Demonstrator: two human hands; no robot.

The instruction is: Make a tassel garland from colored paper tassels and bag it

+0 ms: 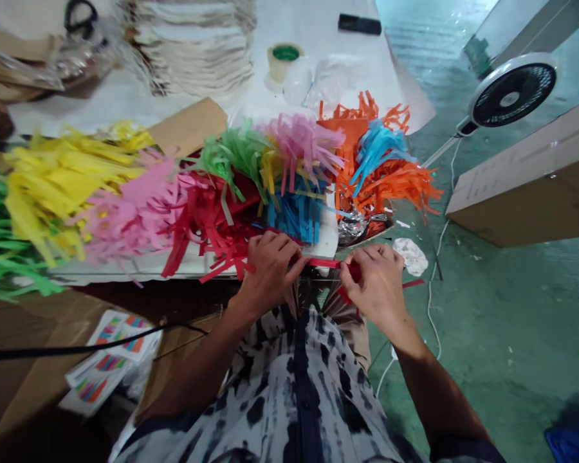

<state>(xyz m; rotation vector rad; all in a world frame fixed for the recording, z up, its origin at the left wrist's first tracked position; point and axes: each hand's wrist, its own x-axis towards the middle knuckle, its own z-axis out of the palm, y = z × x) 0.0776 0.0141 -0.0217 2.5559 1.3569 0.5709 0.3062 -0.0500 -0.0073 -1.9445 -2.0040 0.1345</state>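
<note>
A narrow band of red paper tassel (pixel 324 263) is stretched level between my two hands, in front of my waist. My left hand (pixel 271 262) pinches its left end at the table's front edge. My right hand (pixel 377 278) closes round the other end, with loose red strips showing beneath and beyond the fingers. Just past my left hand lies a red fringed paper bunch (pixel 212 218); whether it joins the held band is hidden by the fingers. Blue fringe (pixel 296 215) lies behind the band, and orange fringe (pixel 390 180) spreads at the table's right end.
Yellow fringe (pixel 67 180), pink fringe (pixel 135 199) and green fringe (pixel 236 151) line the table's front. Farther back are a tape roll (pixel 284 61), stacked pale sheets (pixel 193 48) and scissors (pixel 81 19). A fan (pixel 511 96) and a carton (pixel 531 180) stand right.
</note>
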